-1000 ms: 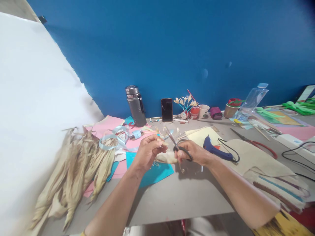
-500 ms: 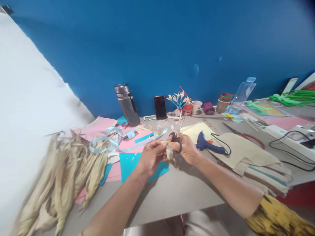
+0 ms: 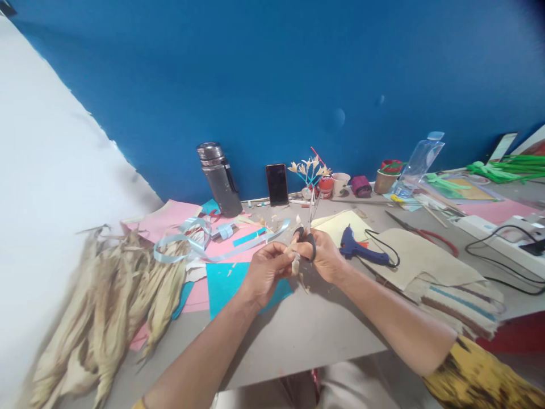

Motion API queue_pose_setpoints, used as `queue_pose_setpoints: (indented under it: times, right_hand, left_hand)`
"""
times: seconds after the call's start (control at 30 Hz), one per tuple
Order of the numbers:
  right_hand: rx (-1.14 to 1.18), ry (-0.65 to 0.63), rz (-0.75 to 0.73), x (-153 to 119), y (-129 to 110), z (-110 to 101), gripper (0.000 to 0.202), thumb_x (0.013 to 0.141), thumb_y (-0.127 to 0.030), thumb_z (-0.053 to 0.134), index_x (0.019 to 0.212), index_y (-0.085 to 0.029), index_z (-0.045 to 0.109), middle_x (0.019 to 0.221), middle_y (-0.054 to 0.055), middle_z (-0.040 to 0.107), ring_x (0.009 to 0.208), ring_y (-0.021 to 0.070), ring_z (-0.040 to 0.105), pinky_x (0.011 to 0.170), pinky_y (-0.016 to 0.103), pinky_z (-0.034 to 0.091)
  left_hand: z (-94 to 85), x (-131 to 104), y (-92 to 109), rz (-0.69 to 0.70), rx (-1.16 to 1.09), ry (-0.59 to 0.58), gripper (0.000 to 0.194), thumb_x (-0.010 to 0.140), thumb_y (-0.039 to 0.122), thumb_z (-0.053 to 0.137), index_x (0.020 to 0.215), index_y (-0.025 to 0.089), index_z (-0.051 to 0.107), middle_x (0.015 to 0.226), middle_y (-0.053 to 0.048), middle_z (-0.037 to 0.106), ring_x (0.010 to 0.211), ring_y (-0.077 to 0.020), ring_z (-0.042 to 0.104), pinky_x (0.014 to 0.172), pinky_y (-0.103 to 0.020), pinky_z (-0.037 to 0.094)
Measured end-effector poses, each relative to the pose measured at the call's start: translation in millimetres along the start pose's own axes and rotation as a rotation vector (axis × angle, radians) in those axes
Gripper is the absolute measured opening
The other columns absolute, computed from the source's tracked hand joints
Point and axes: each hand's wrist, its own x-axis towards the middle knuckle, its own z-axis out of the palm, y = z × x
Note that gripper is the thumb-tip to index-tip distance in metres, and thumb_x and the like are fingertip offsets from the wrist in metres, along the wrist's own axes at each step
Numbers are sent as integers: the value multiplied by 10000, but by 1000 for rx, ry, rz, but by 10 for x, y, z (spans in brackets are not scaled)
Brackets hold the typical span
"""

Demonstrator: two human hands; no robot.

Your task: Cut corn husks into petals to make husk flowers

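My left hand (image 3: 264, 274) pinches a small pale strip of corn husk (image 3: 291, 248) between thumb and fingertips. Close beside it, my right hand (image 3: 327, 260) is wrapped round a pair of scissors (image 3: 311, 247) with black handles; the blades point up and away from me. The right thumb and fingertips touch the same strip, and the hands meet there. Below the fingers lie curled husk scraps (image 3: 303, 281). A turquoise sheet (image 3: 227, 287) lies partly under my left hand. Dried corn husks (image 3: 108, 307) are heaped at the left.
A dark flask (image 3: 220, 184), a phone (image 3: 277, 186) and small husk flowers (image 3: 310, 168) stand along the blue wall. A blue glue gun (image 3: 361, 250) lies right of my hands, beside folded cloth (image 3: 434, 261). Pale blue ribbon (image 3: 193, 250) loops at left; a power strip (image 3: 502, 241) lies far right.
My fingers have shifted slightly on the husk strip, and the left hand has moved a little to the right. The scissors stay in my right hand.
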Motion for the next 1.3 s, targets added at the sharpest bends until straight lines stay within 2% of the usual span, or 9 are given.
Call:
queue_pose_setpoints:
  times: [0.23,0.37,0.43,0.57,0.77,0.93,1.17,1.23,1.3]
  right_hand:
    - [105,53,-20,25,70,1,263,596,-289,790,734,-165,603,638,-35,522,545,91,414,493,235,318]
    - [165,181,5,47,90,-13,318,563,-297,818,741,-171,587,608,-59,472,522,76,364,470,226,273]
    - [167,192,-11,41,107,-2,317,564,-295,815,751,-171,590,614,-55,488,531,81,380,480,228,292]
    - [109,156,-65,17,148,20,283,595,-284,782,784,-169,606,660,-31,531,563,99,418,511,244,330]
    - [-2,96,-38,15,83,-33,308,612,-349,788,810,-174,630,691,-25,538,580,110,409,520,258,322]
    - [-120,51,-5,10,78,-47,300,605,-341,789,794,-171,630,636,-36,504,564,107,389,518,260,311]
    - [-113,118,-72,-9,143,-7,295,626,-355,793,786,-183,615,656,-26,531,595,124,441,551,269,354]
    - [-139,74,-43,-12,109,-25,316,631,-386,806,786,-179,624,645,-25,539,585,120,434,545,264,345]
    - [-214,-57,-3,-11,56,-65,346,673,-464,792,756,-165,638,638,-11,561,572,114,426,537,260,329]
  left_hand:
    - [7,-15,0,-11,-56,-135,255,652,223,788,609,160,545,567,27,534,527,-87,497,560,-236,407]
    - [29,-12,-42,22,-115,-108,303,614,228,847,776,172,598,712,26,593,566,-86,531,570,-245,422]
    - [44,-2,-68,19,-120,-76,346,625,253,861,843,176,604,730,24,600,566,-82,529,563,-239,416]
    - [40,23,-65,21,-135,-34,289,687,299,811,743,171,559,608,32,547,528,-85,501,533,-228,390]
    - [-50,51,21,46,-87,56,193,610,216,742,651,163,560,595,14,554,527,-88,504,558,-230,413]
    - [-88,54,28,98,7,57,108,639,192,682,625,160,581,568,16,530,532,-92,488,554,-230,397]
    - [-24,25,3,23,-121,-2,210,650,247,789,690,160,603,614,19,555,546,-87,488,564,-229,395]
    - [-29,28,17,36,-136,5,206,669,263,780,689,159,604,618,11,563,564,-95,499,570,-232,398]
    - [-57,34,56,74,-129,6,183,668,256,759,679,155,607,619,1,570,587,-108,514,578,-237,400]
